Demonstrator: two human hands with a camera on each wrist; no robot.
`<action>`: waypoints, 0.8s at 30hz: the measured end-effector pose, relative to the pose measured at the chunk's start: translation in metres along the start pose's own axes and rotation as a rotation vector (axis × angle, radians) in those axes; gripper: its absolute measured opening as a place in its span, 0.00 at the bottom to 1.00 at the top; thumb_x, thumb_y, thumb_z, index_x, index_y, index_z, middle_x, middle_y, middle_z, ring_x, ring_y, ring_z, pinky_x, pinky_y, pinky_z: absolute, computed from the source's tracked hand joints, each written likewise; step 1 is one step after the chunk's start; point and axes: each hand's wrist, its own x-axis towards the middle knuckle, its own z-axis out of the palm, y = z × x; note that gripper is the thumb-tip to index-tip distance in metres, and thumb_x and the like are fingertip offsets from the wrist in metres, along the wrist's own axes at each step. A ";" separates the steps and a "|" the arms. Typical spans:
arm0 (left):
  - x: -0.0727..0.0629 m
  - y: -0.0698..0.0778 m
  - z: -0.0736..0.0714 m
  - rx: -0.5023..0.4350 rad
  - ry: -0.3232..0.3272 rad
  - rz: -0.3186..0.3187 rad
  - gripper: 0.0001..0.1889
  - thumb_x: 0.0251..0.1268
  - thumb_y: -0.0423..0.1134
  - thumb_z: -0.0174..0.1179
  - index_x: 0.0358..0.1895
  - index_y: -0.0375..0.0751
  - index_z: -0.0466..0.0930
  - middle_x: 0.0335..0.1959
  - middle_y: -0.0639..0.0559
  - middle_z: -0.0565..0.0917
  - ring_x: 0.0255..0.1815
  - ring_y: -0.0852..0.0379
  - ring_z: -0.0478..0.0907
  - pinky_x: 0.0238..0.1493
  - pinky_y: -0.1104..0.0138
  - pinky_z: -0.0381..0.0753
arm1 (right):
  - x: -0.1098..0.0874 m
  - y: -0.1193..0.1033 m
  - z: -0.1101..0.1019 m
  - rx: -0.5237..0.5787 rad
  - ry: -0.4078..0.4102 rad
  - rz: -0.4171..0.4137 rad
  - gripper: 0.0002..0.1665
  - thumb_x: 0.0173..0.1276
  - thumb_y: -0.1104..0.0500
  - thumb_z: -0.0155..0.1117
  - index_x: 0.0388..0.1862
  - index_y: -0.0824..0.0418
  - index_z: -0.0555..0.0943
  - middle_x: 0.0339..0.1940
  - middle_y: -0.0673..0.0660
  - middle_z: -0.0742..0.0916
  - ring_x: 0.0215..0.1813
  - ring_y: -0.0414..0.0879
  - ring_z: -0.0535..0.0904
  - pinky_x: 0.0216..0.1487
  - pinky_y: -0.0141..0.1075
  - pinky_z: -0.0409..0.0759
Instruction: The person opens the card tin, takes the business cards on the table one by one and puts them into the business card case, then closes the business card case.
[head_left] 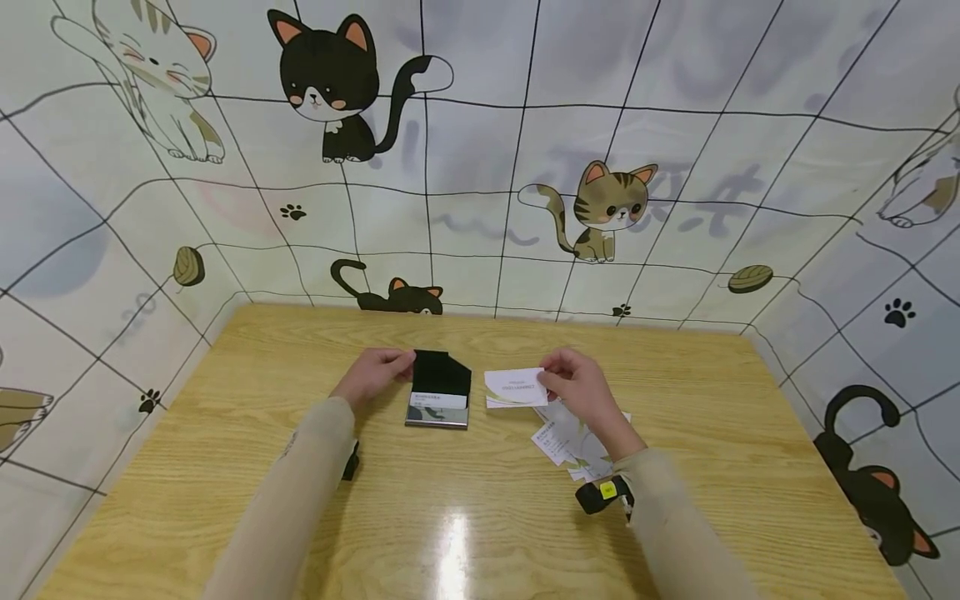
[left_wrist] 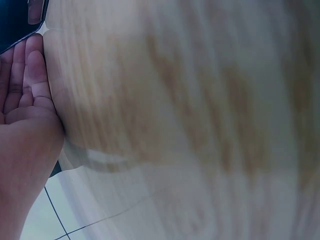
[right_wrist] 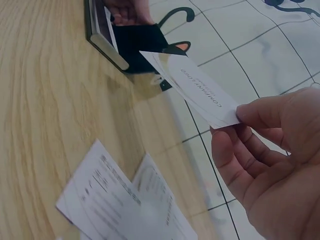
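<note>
While pinched between right fingers (right_wrist: 227, 160), a white card (head_left: 513, 386), long axis sideways, free end toward the case (head_left: 439, 387) between left fingers (head_left: 397, 360).

In the head view, the pile of loose business cards (head_left: 553, 442) is partly covered by the right hand (head_left: 573, 382). By the left wrist view's edges, the card case (left_wrist: 12, 20) and the left hand (left_wrist: 22, 95) are cut off; the tabletop (left_wrist: 175, 100) is blurred there. On the held business card (right_wrist: 192, 87), the smaller print cannot be read.
</note>
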 end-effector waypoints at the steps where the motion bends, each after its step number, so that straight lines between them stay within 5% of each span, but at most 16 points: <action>1: 0.000 0.000 0.000 0.000 0.000 0.002 0.22 0.81 0.55 0.54 0.45 0.39 0.87 0.43 0.48 0.88 0.49 0.51 0.83 0.66 0.52 0.75 | 0.000 -0.001 0.003 0.005 0.000 -0.001 0.06 0.74 0.69 0.64 0.47 0.70 0.80 0.35 0.62 0.84 0.32 0.49 0.79 0.35 0.40 0.84; 11: 0.000 0.001 0.001 -0.015 0.000 -0.005 0.21 0.81 0.53 0.55 0.44 0.38 0.88 0.41 0.48 0.88 0.48 0.51 0.83 0.65 0.54 0.76 | 0.005 -0.001 0.027 0.059 -0.006 0.006 0.05 0.73 0.68 0.65 0.45 0.67 0.81 0.34 0.61 0.84 0.32 0.54 0.82 0.38 0.48 0.86; 24: 0.001 0.000 0.002 -0.034 0.007 -0.010 0.20 0.81 0.50 0.56 0.50 0.36 0.88 0.42 0.47 0.89 0.46 0.53 0.85 0.65 0.54 0.77 | 0.012 0.001 0.058 0.082 -0.001 -0.027 0.03 0.70 0.70 0.67 0.41 0.67 0.82 0.31 0.59 0.85 0.30 0.49 0.82 0.36 0.45 0.87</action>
